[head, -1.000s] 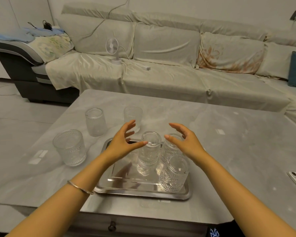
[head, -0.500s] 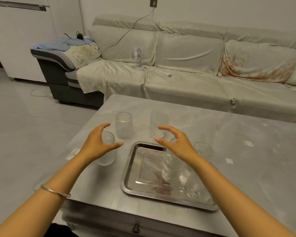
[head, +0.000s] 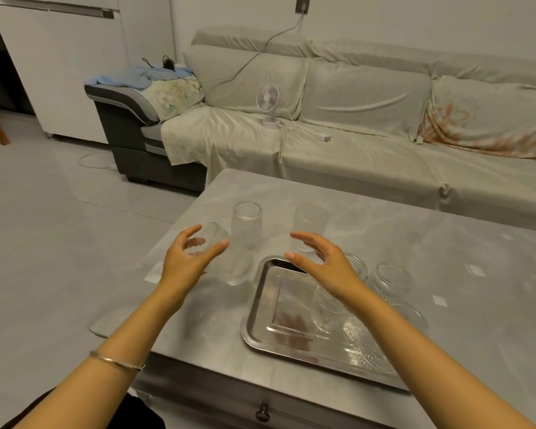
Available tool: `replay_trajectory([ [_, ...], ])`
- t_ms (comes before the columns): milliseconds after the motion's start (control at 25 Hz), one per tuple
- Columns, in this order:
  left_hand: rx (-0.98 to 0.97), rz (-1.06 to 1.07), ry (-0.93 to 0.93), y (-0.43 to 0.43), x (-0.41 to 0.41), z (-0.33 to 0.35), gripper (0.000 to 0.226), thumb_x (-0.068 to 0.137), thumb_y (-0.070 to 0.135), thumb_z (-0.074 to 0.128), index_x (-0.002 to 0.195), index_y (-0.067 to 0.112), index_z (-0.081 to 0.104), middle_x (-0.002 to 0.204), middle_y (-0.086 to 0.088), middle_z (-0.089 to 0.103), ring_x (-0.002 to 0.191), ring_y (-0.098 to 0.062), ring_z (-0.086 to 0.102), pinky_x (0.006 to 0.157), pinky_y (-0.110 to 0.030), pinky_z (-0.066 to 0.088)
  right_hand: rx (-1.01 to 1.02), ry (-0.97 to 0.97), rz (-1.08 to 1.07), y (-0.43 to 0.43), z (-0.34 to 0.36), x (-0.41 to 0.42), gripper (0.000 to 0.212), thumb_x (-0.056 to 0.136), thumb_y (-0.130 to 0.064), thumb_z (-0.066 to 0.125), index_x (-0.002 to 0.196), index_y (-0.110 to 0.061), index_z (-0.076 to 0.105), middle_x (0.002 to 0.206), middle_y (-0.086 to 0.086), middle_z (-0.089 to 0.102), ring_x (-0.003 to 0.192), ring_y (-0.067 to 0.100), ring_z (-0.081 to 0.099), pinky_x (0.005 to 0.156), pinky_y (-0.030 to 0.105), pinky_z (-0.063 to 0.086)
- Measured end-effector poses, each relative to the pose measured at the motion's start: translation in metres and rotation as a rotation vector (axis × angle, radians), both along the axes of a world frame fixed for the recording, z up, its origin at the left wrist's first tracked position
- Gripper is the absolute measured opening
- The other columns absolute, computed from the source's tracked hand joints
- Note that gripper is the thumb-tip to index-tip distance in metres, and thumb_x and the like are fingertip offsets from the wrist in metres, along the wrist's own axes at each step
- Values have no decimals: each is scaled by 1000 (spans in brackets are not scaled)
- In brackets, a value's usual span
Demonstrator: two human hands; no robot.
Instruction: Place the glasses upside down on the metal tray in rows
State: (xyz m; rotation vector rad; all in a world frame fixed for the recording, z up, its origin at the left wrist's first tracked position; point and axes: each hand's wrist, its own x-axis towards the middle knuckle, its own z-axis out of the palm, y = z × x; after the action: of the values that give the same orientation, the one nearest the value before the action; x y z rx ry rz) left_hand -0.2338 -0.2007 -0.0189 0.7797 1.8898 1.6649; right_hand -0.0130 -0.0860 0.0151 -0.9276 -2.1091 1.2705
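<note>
A shiny metal tray (head: 270, 317) lies on the grey table near its front edge. Several ribbed glasses stand upside down on the tray's right half; one (head: 390, 281) shows fully, the others are partly hidden by my right forearm. Three glasses stand on the table beyond the tray: a wide ribbed glass (head: 212, 238), a tall frosted glass (head: 246, 226) and another glass (head: 310, 222). My left hand (head: 188, 261) is open, fingers curved close around the wide ribbed glass, and I see no grip. My right hand (head: 321, 263) hovers open over the tray's far edge.
The table's (head: 446, 249) left edge runs just left of the wide ribbed glass, with bare floor beyond. A drawer knob (head: 262, 413) sits in the table's front. Behind the table is a covered sofa (head: 353, 156) with a small white fan (head: 268, 100).
The view has swung left. Both hands moved left, away from the upturned glasses on the tray. My left hand has come up to the wide ribbed glass; my right hand reached the tray's far edge.
</note>
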Motion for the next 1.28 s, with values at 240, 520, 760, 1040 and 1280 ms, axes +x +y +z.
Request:
replay_trajectory([
  [240,261,-351,-516,11,54,46,40,72,41,69,108,21,68,111,-9,71,99,-22,69,69,-32,58,-312,147,112,-10,17,7,62,63,-62,66,121,-46,48,121,-12,63,104,13,67,86,29,56],
  [520,131,-657,-582,23,92,48,56,65,41,72,115,20,60,110,-9,72,104,-27,67,77,-34,58,-309,345,-49,-2,36,47,63,59,-54,70,117,-32,58,116,-4,69,112,14,62,98,34,47],
  [760,1,-877,-359,33,116,53,49,77,54,59,119,30,56,116,2,70,110,-18,64,88,-34,55,-251,320,-40,-1,47,69,63,66,-54,64,124,-29,56,114,-6,70,111,13,62,101,34,43],
  [1040,56,-893,-381,35,131,29,56,80,39,64,130,15,52,125,-9,64,116,-23,60,96,-35,50,-82,111,-108,10,30,105,50,81,-55,48,125,-32,55,122,-17,61,116,-2,54,88,12,41],
  [1280,-8,-583,-91,37,131,7,85,54,47,86,128,27,48,119,8,66,107,-2,62,98,-30,47,108,-152,-252,25,-18,135,38,94,-37,45,130,-25,52,141,-5,45,133,11,38,105,24,26],
])
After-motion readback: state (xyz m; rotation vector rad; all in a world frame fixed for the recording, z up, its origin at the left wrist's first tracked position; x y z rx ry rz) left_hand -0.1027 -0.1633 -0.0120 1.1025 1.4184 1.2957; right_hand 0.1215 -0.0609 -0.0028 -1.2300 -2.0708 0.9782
